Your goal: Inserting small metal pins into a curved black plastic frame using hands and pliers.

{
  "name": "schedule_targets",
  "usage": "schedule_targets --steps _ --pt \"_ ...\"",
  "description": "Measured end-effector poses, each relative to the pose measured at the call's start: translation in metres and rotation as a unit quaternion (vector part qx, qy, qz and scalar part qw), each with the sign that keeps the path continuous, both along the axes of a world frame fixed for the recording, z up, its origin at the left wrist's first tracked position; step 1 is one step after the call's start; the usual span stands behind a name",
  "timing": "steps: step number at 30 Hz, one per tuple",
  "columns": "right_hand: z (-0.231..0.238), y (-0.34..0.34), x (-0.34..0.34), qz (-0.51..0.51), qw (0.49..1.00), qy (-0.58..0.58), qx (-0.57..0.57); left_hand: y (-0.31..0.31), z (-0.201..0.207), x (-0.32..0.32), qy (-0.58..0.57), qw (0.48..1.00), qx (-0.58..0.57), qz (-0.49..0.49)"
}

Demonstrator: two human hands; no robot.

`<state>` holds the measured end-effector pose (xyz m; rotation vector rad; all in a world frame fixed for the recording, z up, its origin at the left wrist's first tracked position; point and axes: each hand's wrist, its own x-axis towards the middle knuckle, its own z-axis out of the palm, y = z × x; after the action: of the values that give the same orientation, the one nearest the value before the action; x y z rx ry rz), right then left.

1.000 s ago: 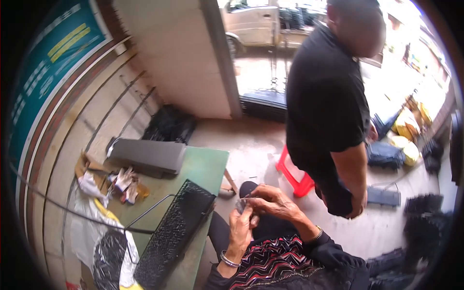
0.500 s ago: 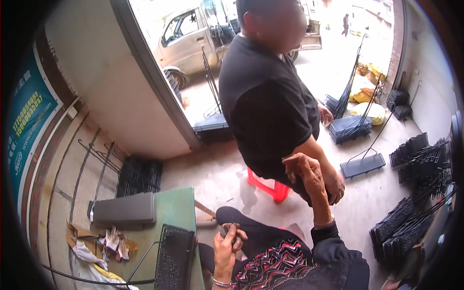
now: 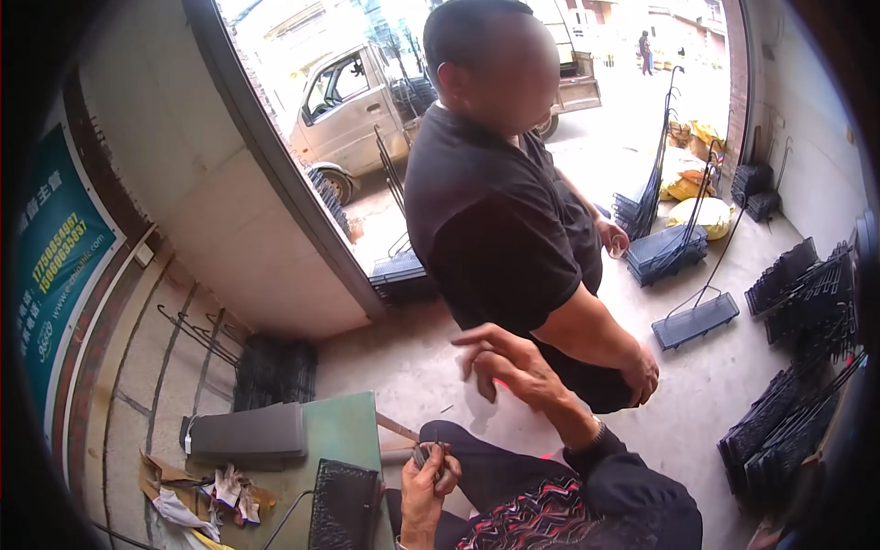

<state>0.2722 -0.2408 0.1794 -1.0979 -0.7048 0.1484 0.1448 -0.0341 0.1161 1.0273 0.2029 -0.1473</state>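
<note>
My left hand [image 3: 424,488], above my lap beside the table, is closed around a small dark grey piece [image 3: 423,454] whose kind I cannot make out. My right hand [image 3: 518,368] is raised in front of me, its index finger stretched toward the left and the other fingers loosely bent, with nothing in it. Close to my left hand, a black mesh rack [image 3: 343,513] with a wire handle rests at the edge of the green table [image 3: 344,426]. A long dark grey panel or box [image 3: 246,434] lies farther back on it.
A person in a black shirt [image 3: 500,215] stands just beyond my right hand. White gloves [image 3: 229,490] lie on the table. Black racks [image 3: 775,422] are stacked at right; a single rack [image 3: 697,321] stands on the floor. Yellow sacks [image 3: 701,215] and a truck [image 3: 353,115] are by the doorway.
My right hand has moved left and down, away from the person's arm, and its index finger now points left. My left hand keeps its hold. The view has shifted slightly.
</note>
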Motion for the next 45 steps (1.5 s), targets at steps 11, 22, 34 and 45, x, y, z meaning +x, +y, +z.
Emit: schedule_targets --steps 11,22,34,45 --pt "0.141 0.106 0.061 -0.052 0.993 -0.103 -0.004 0.026 0.028 0.007 -0.018 0.997 0.055 0.045" --pt "0.009 0.088 0.013 -0.088 0.926 -0.234 -0.282 0.016 0.014 0.013 -0.011 0.992 -0.038 0.118" --pt "-0.072 0.069 -0.018 0.137 0.973 0.101 -0.157 -0.007 -0.013 0.003 -0.017 0.99 0.009 0.136" --pt "-0.08 0.084 -0.05 0.162 0.968 0.13 -0.141 -0.004 -0.026 -0.029 -0.012 0.981 0.017 0.193"
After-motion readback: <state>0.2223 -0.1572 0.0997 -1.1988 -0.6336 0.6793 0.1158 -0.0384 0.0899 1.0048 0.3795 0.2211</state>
